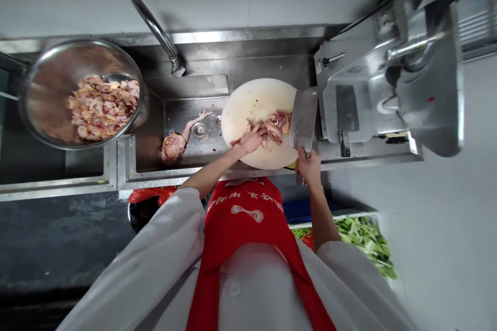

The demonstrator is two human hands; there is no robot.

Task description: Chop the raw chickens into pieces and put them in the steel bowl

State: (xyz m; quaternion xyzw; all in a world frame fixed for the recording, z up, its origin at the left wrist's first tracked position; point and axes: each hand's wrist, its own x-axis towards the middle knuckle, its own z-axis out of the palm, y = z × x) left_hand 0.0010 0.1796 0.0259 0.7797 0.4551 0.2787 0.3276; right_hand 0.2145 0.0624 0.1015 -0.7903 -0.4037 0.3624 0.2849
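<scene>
My right hand is wrapped round the handle of a broad cleaver. Its blade is at the right edge of a round white cutting board, beside the meat. On the board lies raw chicken, partly cut, with skin and red flesh showing. Over the left end of this chicken my left hand presses down and grips it, the fingertips partly lost against the meat. Left of the board, a piece of chicken with its foot attached rests on the bottom of the sink.
A large steel bowl of chopped chicken stands at the left. The faucet arches over the sink. To the right is a metal slicing machine with a second cleaver near it. Below, a crate holds leafy greens.
</scene>
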